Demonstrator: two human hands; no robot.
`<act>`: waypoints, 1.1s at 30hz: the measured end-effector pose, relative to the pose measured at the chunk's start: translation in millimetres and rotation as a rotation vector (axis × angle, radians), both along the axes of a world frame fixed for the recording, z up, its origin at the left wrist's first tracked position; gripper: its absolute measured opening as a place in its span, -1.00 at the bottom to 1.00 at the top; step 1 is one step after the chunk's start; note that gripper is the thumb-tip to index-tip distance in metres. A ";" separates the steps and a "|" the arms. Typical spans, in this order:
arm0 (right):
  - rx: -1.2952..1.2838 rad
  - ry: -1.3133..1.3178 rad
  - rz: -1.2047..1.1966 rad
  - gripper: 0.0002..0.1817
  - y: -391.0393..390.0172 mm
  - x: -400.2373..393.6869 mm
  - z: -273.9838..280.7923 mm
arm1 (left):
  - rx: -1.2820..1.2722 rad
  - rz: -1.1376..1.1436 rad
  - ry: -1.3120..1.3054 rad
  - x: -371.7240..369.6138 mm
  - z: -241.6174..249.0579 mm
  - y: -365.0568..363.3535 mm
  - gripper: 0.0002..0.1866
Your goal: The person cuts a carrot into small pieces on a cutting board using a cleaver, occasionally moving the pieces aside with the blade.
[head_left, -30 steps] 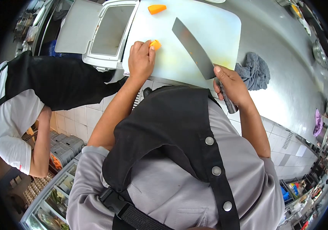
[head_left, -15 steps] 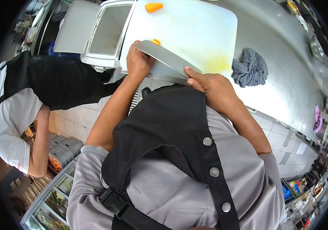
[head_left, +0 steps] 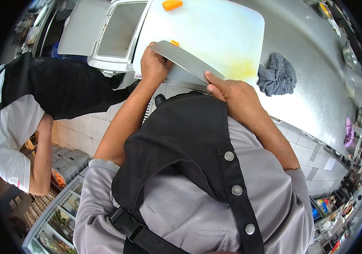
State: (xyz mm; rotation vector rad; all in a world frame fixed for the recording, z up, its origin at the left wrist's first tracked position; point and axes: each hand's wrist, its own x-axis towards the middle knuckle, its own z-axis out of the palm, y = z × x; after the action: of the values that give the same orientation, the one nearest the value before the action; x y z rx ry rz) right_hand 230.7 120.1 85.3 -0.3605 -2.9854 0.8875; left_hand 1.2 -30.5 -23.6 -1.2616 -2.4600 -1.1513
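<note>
My right hand (head_left: 241,96) is wrapped around the handle end of a broad kitchen knife (head_left: 191,63), thumb along the blade. The wide steel blade slants up and left over the near edge of the white cutting board (head_left: 214,29). At the blade's far end, my left hand (head_left: 154,64) is closed with fingers curled; the blade hides their tips and whatever they hold. Just past the blade shows a small orange piece (head_left: 174,43), mostly covered. A larger orange chunk, seemingly carrot (head_left: 172,5), lies at the board's far side.
Left of the board stands a white bin (head_left: 117,31) with its lid open. A crumpled grey cloth (head_left: 276,75) lies on the steel counter (head_left: 312,63) to the right. Another person in a black apron (head_left: 58,86) stands close on the left.
The blade and my left hand have shifted slightly upward in view, and less of the small orange piece shows. My right hand keeps its grip. The whole view has moved a little.
</note>
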 end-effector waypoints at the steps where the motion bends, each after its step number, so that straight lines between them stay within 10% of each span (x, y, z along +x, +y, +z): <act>1: 0.003 0.003 -0.002 -0.53 0.0 -0.5 0.0 | 0.000 0.000 -0.001 0.4 -0.2 -0.1 -0.75; 33: -0.769 -0.279 -0.180 -0.43 37.6 -51.0 -0.7 | -0.024 -0.005 0.119 -1.8 3.4 2.5 -0.71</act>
State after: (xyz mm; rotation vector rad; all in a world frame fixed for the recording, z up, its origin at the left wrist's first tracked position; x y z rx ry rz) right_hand 179.7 157.6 84.6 -0.7894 -2.6169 2.0750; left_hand -0.6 -28.0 -20.3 -1.3039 -2.3927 -1.0189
